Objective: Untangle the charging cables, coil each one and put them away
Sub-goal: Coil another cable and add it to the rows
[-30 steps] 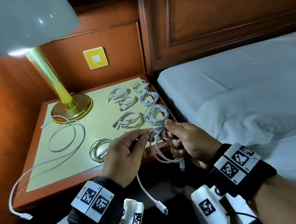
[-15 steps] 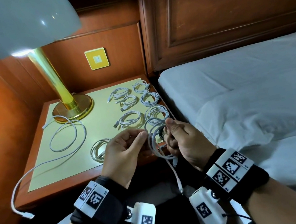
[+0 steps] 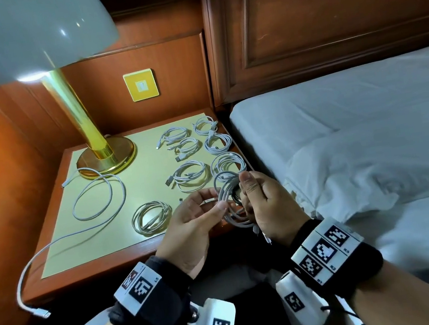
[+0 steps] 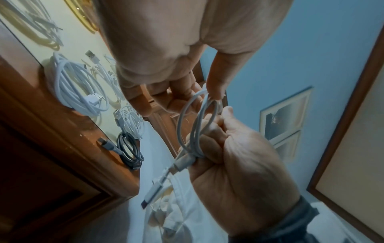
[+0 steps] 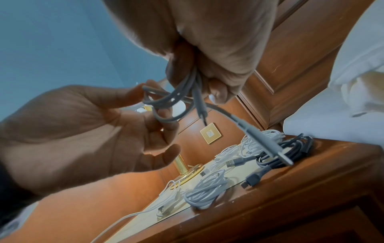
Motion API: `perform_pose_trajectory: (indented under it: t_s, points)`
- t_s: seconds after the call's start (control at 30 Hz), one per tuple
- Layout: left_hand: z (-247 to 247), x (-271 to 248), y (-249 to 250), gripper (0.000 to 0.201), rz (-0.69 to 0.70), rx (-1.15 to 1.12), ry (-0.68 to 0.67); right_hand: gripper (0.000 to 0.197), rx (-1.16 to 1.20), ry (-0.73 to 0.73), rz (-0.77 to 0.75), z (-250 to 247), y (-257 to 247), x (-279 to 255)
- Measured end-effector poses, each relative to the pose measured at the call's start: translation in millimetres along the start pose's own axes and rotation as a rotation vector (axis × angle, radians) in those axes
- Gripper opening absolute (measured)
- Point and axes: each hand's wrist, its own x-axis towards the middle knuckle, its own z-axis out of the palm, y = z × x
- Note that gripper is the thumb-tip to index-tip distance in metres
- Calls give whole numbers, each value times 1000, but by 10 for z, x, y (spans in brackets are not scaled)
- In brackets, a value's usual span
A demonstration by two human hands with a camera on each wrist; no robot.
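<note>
A nightstand (image 3: 128,261) stands left of the bed (image 3: 354,119), with a lamp (image 3: 100,154) at its back left. Coiled cables (image 3: 190,175) lie along its right side, a loose cable (image 3: 96,196) on the left, trailing over the front edge

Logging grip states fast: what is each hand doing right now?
Left hand: thumb and fingertip pinch a loop of the white cable.
Right hand: fingers curled round the gathered loops of the same cable.
</note>
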Motion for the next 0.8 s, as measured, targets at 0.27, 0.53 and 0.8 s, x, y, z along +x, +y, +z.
perform_pose_trajectory:
  t_s: [0.27, 0.53, 0.8]
  points:
    - [118, 1, -45, 25, 69, 381, 0, 46, -110, 24, -85, 68, 13, -21]
    - [134, 14, -95, 27, 78, 307, 175, 53, -265, 96, -280, 37, 20, -5]
    - [-3, 17, -29, 10, 96, 432, 107, 34, -248, 163, -180, -55, 56, 89]
